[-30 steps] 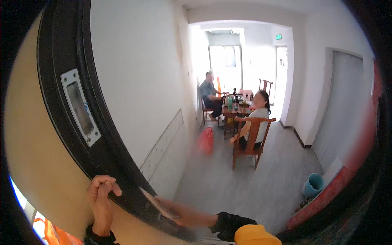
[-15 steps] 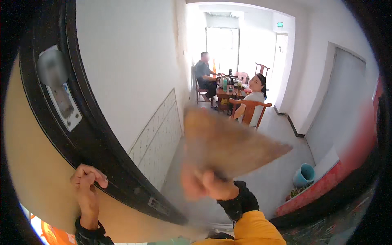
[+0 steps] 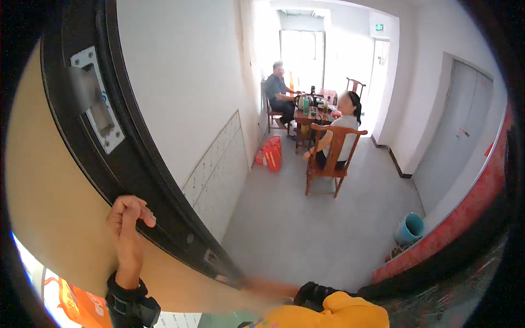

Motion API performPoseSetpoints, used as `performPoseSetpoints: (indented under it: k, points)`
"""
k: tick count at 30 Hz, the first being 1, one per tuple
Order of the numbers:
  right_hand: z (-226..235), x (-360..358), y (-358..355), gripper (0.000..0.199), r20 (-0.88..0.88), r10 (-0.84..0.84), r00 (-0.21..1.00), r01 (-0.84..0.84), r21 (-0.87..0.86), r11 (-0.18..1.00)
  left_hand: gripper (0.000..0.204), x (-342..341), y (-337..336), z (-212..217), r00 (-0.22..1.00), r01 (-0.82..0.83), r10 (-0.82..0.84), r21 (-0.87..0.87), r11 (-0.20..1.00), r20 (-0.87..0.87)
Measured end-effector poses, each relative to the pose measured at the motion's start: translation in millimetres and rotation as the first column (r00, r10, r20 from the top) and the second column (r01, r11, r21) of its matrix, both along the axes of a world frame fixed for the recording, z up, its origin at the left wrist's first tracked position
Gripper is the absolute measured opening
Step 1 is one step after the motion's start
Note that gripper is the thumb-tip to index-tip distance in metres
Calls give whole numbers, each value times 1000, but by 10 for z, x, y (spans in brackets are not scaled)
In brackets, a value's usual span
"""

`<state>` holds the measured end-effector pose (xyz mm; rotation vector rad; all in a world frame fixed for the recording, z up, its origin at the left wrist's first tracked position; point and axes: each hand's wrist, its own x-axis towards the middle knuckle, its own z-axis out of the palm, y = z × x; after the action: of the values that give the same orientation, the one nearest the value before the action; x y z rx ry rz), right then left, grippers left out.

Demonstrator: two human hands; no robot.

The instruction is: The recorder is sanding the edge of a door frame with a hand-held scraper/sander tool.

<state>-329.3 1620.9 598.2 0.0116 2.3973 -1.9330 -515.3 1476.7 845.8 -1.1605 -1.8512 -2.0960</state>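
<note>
My left hand [image 3: 129,218] is at the near edge of a dark door frame [image 3: 164,218], its fingers curled over that edge. A metal strike plate [image 3: 112,131] is set into the frame above it. A tan panel [image 3: 60,158] lies to the left of the frame. My right hand [image 3: 265,285] is low in the middle, smeared by motion, close to the lower end of the frame. Its fingers cannot be made out, and no brown flat piece shows. A black band circles the right wrist, with a yellow sleeve [image 3: 339,311] behind it.
Beyond the doorway, two people sit at a wooden table [image 3: 306,116] laden with bottles and a kettle. A wooden chair [image 3: 334,150] stands nearest. Red bags [image 3: 270,153] lean by the left wall. At right are a blue bucket [image 3: 409,229] and grey door [image 3: 454,126].
My right hand has swung down and left, and the brown flat piece it held is out of sight. The view has shifted slightly; my left hand stays at the frame.
</note>
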Motion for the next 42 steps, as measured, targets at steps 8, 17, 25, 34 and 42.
performPoseSetpoints:
  k: [8,17,25,34,42]
  points:
    - [8,50,38,38,180,98,979,-97,-15,995,12,-11,-12,-39,998,-40,35,-97,995,-51]
    - [-125,156,75,55,48,93,995,-99,146,984,14,-36,-39,-26,999,-10,5,-118,993,-43]
    - [178,253,111,74,241,36,970,71,-421,904,18,-70,-41,-69,1000,16,-18,-78,997,-18]
    - [316,308,138,43,166,-31,986,78,-281,956,36,-64,-11,-111,995,-80,75,-73,994,-71]
    - [220,139,134,32,122,34,992,49,-615,787,18,-41,-14,-173,999,-20,23,76,997,-46]
